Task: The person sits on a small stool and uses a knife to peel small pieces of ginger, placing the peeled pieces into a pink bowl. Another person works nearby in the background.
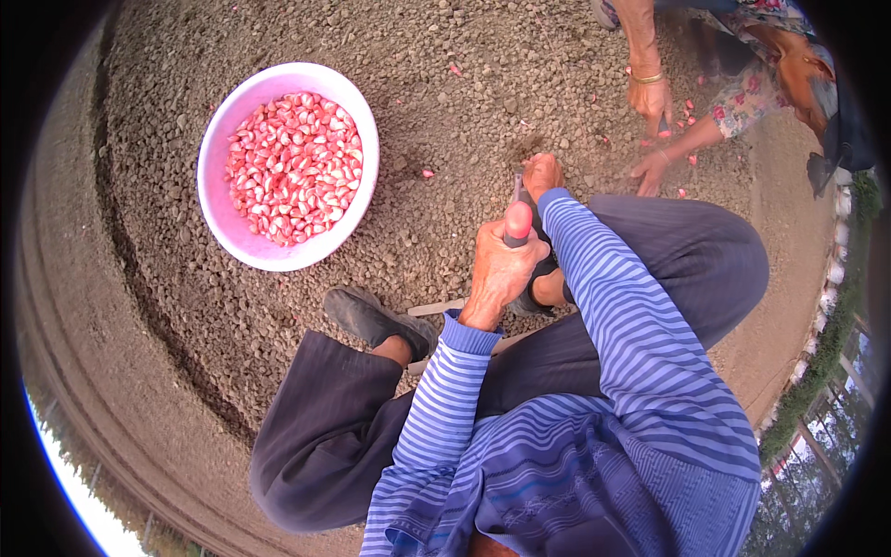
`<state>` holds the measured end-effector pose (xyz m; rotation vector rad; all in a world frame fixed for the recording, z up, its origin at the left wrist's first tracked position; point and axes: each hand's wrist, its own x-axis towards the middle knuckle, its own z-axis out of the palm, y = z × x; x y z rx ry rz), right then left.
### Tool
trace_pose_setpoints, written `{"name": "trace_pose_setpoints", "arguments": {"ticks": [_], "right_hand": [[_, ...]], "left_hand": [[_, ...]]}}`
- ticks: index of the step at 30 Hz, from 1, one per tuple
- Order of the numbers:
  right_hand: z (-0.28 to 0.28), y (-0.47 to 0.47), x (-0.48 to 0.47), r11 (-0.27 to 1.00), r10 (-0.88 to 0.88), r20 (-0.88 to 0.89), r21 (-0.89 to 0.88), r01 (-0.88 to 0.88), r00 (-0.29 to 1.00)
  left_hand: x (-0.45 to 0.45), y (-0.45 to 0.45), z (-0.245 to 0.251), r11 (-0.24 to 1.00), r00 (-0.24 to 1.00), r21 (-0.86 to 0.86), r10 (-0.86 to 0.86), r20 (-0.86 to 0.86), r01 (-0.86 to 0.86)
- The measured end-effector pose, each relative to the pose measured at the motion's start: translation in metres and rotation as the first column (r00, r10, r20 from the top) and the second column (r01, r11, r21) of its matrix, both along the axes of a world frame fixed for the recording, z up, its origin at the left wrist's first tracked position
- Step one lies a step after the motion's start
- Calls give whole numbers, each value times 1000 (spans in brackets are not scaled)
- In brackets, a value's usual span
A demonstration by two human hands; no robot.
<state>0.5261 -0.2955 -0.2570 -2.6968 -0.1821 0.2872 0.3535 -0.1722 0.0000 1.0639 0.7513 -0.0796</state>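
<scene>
My left hand is wrapped around the red and black handle of a small hand tool. Its narrow metal shaft reaches to the soil, and the working end is hidden. Beside that shaft, my right hand is down at the loose soil. Its fingertips are out of sight, so whether it holds anything is unclear. Up and left of my hands stands a white-pink basin holding many pink-skinned garlic cloves. A single clove lies on the ground between the basin and my right hand.
At upper right a co-worker bends over the soil; one hand grips a dark-handled tool, the other hand touches the ground. Loose cloves lie around them. My shoe rests on cloddy soil, near wooden slats beneath me.
</scene>
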Motion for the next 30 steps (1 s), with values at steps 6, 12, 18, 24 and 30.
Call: {"name": "trace_pose_setpoints", "arguments": {"ticks": [6, 12, 18, 24, 30], "right_hand": [[-8, 4, 9, 989, 48, -14, -138, -49, 999], [-2, 15, 19, 935, 151, -111, -305, -178, 982], [24, 12, 11, 945, 117, -136, -288, -153, 984], [97, 53, -76, 883, 435, -277, -53, -466, 857], [135, 54, -194, 259, 411, -825, 514, -818, -388]], "left_hand": [[-53, 9, 33, 996, 997, 33, 79, 20, -80], [-136, 14, 73, 979, 995, 183, 92, 24, -95], [-160, 6, 60, 933, 938, 129, 343, -43, -335], [-183, 12, 80, 897, 917, 195, 379, 123, -397], [-183, 17, 85, 865, 906, 270, 413, 96, -423]]}}
